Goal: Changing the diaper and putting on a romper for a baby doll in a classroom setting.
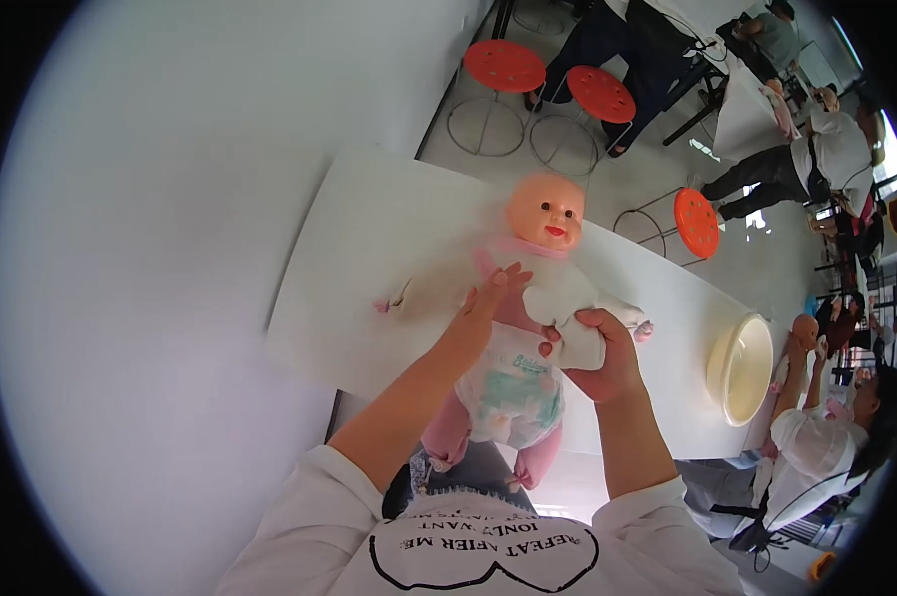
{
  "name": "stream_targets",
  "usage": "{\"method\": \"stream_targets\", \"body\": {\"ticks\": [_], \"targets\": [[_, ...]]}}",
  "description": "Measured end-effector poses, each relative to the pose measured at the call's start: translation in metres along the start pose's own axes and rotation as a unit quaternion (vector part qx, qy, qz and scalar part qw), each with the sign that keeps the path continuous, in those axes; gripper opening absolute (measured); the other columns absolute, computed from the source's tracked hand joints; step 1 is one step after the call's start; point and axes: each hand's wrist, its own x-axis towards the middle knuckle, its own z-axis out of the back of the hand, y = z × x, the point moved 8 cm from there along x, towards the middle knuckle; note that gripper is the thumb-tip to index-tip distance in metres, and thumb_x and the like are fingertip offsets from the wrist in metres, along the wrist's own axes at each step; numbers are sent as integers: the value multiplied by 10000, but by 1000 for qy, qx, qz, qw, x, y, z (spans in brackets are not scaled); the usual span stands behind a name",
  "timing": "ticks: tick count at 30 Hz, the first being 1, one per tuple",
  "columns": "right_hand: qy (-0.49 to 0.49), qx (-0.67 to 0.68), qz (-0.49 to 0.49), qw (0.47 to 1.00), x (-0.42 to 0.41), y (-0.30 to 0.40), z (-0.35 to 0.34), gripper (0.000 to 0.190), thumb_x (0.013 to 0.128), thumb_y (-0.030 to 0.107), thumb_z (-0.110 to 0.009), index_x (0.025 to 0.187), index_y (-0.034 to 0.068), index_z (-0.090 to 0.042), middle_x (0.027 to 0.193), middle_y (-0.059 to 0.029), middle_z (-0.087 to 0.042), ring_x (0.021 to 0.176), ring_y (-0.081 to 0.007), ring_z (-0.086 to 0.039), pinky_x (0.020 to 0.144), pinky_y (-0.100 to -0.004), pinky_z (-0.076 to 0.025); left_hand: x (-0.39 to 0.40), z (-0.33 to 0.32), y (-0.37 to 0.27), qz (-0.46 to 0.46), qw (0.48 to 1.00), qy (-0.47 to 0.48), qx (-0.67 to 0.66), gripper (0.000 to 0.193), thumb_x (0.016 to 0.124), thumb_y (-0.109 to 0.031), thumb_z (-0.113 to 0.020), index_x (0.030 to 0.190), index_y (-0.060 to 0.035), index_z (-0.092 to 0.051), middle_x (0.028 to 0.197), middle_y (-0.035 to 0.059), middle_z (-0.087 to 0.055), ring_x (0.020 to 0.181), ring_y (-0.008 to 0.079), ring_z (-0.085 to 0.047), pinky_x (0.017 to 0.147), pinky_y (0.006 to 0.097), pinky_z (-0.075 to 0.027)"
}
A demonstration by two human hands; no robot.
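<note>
A baby doll (pixel 545 216) with a smooth bare head lies face up on the white table, its legs towards me. It wears a white cloth top (pixel 560 276) with a pink collar, and a printed disposable diaper (pixel 512 380). The front of the top is turned aside, baring part of the pink body. My right hand (pixel 609 361) grips the lower part of the top, thumb above and fingertips showing at its inner edge. On the doll's chest, at the top's other side, my left hand (pixel 497 287) lies with its fingers extended and apart.
A cream plastic basin (pixel 743 370) stands at the right end of the white table (pixel 344 261). The doll's small hand (pixel 389 304) shows left of my left forearm. Red stools (pixel 504 65) stand beyond the table. A person (pixel 821 439) works with another doll at the right.
</note>
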Motion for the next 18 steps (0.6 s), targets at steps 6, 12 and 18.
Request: {"method": "stream_targets", "body": {"ticks": [6, 12, 18], "targets": [[42, 49, -38, 997, -36, -33, -8, 397, 869, 220, -529, 1198, -2, -509, 1038, -109, -593, 873, -213, -596, 785, -385, -495, -58, -40, -25, 122, 991, 50, -32, 300, 992, -251, -484, 1214, -55, -528, 1157, 27, -583, 1118, 145, -528, 1032, 331, -370], [82, 17, -79, 993, -79, -52, -22, 442, 913, 298, -563, 1251, 21, -490, 1078, -114, -604, 954, -210, -613, 830, -363, -505, -82, -12, -48, 48, 998, -36, -21, 247, 956, -179, -551, 1189, -97, -539, 1132, 11, -593, 1107, 151, -540, 996, 343, -405], [-48, -461, 241, 853, -90, -21, -32, 513, 812, 205, -725, 1241, 13, -520, 1220, -109, -555, 1050, -244, -588, 863, -342, -500, -113, -37, -21, 246, 957, -109, -105, 421, 993, -384, -450, 1348, -160, -417, 1251, 28, -544, 1159, 185, -518, 969, 373, -432]]}}
